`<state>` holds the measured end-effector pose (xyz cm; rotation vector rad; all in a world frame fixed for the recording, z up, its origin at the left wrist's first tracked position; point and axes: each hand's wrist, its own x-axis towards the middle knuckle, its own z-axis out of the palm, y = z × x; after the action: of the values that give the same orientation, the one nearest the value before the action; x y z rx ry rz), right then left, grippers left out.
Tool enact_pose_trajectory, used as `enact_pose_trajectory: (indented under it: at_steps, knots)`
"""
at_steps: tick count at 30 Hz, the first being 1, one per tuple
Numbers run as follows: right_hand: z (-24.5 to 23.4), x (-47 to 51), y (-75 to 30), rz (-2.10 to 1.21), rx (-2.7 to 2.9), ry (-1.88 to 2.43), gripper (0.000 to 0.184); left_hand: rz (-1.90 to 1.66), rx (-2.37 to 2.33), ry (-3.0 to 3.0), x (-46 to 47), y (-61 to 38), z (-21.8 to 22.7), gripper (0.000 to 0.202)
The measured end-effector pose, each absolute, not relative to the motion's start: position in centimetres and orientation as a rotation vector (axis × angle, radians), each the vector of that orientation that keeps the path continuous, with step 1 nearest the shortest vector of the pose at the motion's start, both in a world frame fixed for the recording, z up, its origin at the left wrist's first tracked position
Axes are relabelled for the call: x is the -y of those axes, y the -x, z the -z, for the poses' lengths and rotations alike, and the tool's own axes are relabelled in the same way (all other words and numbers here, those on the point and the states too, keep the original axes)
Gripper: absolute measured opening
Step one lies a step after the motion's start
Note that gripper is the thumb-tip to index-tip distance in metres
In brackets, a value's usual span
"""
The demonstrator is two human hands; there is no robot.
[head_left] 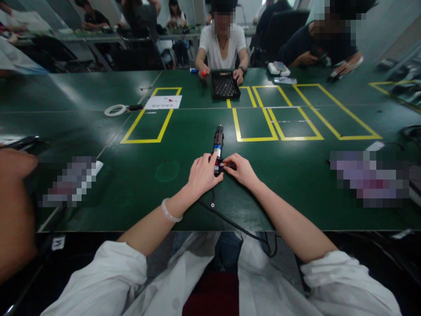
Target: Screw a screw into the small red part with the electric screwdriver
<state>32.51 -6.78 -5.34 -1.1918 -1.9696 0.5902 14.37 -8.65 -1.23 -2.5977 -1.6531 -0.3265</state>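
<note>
A black and blue electric screwdriver lies on the green table, tip pointing away from me, with its black cable running off the near edge. My left hand closes around the tool's near end. My right hand pinches a small red and black part right beside that end. Whether the part is joined to the tool cannot be told.
Yellow tape rectangles mark the table. Across it a seated person in a white shirt has a black tray between their hands. A white tape roll and a paper sheet lie at far left. Another person's arm sits at my left.
</note>
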Motion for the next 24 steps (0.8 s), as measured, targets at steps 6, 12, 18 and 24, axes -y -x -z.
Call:
enact_pose_trajectory:
  at_steps: [6,12,18,24]
  knots:
    - [5.3,7.2,-32.6,-0.627,2.005,1.162,0.016,0.317,1.702,2.588,8.7,-14.3,1.4,0.07]
    - [5.1,7.4,-32.9,-0.572,2.006,1.163,0.015,0.325,1.741,2.565,8.7,-14.6,1.5,0.072]
    - [4.7,7.8,-32.8,-0.615,1.987,1.144,0.026,0.318,1.811,2.497,8.0,-15.0,1.3,0.065]
    - [4.3,8.3,-32.5,-0.773,1.944,1.093,0.032,0.281,1.828,2.505,7.4,-14.2,1.2,0.065]
